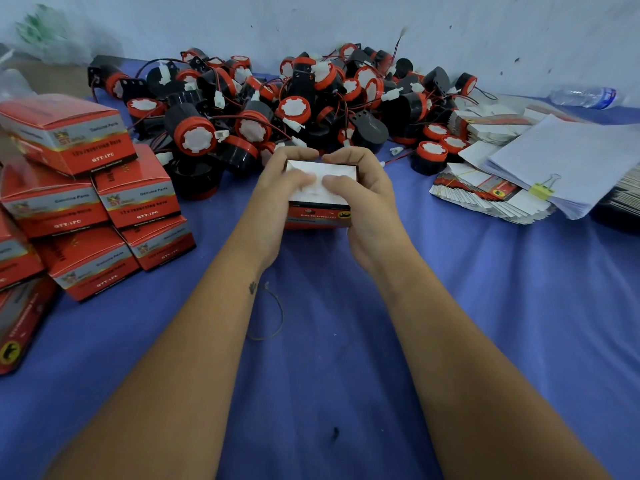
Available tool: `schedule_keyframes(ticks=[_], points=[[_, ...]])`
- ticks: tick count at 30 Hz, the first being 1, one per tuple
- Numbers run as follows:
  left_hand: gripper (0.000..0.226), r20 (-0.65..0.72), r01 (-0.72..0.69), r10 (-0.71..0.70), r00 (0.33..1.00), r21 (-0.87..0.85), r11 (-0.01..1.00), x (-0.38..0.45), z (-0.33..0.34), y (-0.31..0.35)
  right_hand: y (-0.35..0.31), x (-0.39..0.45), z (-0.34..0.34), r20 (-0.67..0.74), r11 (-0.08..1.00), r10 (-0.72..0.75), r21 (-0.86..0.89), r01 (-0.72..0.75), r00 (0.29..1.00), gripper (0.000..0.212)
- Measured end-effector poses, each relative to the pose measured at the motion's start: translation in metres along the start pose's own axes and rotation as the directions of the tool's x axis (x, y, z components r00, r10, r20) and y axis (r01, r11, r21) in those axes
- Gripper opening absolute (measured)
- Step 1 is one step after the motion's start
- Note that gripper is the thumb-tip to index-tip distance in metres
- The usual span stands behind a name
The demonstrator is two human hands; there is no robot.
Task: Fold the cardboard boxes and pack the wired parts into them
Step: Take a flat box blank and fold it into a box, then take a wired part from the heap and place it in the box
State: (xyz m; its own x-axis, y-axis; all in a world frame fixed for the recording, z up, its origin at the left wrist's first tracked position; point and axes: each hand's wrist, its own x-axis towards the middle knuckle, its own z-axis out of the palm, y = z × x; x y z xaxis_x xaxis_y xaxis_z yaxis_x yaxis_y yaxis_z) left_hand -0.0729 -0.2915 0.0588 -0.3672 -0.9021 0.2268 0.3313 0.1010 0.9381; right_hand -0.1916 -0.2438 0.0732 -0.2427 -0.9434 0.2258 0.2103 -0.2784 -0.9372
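Both the left hand (277,188) and right hand (363,199) are gripping a cardboard box (320,202), fingers curled round it, thumbs pressing its white flap, mid-cloth (346,341).

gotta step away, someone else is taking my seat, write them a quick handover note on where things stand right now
Left hand and right hand: both grip one small box from either side, thumbs pressing its white top flap down.
Pile of loose wired parts: behind the hands, on the blue cloth.
Stack of closed boxes: at the left.
Flat unfolded boxes: at the right, beside clipped papers.
Done: about eight boxes closed.
Left: close this one; fold and pack the rest.
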Motion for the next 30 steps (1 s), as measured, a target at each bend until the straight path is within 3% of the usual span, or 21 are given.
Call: schedule_keyframes(ticks=[2, 6, 10, 16, 18, 19, 21, 22, 25, 28, 30], points=[[0.034, -0.011, 0.012, -0.012, 1.000, 0.036, 0.999, 0.001, -0.004, 0.000, -0.002, 0.000, -0.001, -0.006, 0.999, 0.004, -0.042, -0.005, 1.000, 0.023], [0.038, -0.077, -0.008, 0.003, 0.997, -0.065, 0.998, 0.003, -0.006, 0.002, -0.006, 0.005, -0.007, -0.006, 0.935, -0.006, -0.355, 0.004, 1.000, 0.022], [0.040, -0.109, -0.039, 0.046, 0.993, 0.062, 0.997, -0.001, -0.001, 0.000, -0.007, 0.005, -0.007, -0.018, 0.849, -0.115, -0.521, 0.089, 0.993, 0.017], [0.031, -0.118, -0.080, 0.097, 0.988, 0.141, 0.987, -0.004, 0.002, 0.004, -0.006, 0.000, -0.001, -0.068, 0.873, -0.150, -0.477, 0.100, 0.986, 0.007], [0.032, -0.106, -0.029, 0.045, 0.993, 0.150, 0.988, -0.002, 0.004, 0.003, -0.004, 0.001, 0.000, -0.112, 0.856, -0.119, -0.515, 0.045, 0.987, 0.014], [0.038, -0.127, 0.034, -0.012, 0.992, 0.173, 0.984, 0.000, 0.006, 0.002, -0.002, 0.002, -0.001, -0.137, 0.797, -0.124, -0.603, 0.017, 0.983, 0.018], [0.051, -0.179, 0.140, -0.087, 0.980, 0.309, 0.941, 0.005, 0.010, 0.001, 0.001, 0.001, -0.003, -0.195, 0.666, -0.161, -0.745, -0.040, 0.968, 0.025], [0.056, -0.158, 0.144, -0.089, 0.983, 0.377, 0.915, 0.005, 0.011, 0.000, 0.002, 0.000, -0.003, -0.231, 0.661, -0.164, -0.747, -0.066, 0.959, 0.027], [0.057, -0.042, 0.047, -0.032, 0.999, 0.416, 0.908, -0.001, 0.013, -0.002, -0.003, 0.000, -0.006, -0.317, 0.799, -0.106, -0.591, -0.109, 0.943, 0.027], [0.041, -0.101, -0.044, 0.077, 0.992, 0.296, 0.954, -0.003, 0.016, 0.003, -0.009, 0.004, -0.009, -0.387, 0.964, 0.002, -0.244, -0.104, 0.922, 0.015], [0.051, -0.148, -0.038, 0.076, 0.986, 0.243, 0.969, -0.002, 0.016, 0.002, -0.009, 0.006, -0.010, -0.359, 0.997, 0.073, -0.006, -0.080, 0.930, 0.016]])
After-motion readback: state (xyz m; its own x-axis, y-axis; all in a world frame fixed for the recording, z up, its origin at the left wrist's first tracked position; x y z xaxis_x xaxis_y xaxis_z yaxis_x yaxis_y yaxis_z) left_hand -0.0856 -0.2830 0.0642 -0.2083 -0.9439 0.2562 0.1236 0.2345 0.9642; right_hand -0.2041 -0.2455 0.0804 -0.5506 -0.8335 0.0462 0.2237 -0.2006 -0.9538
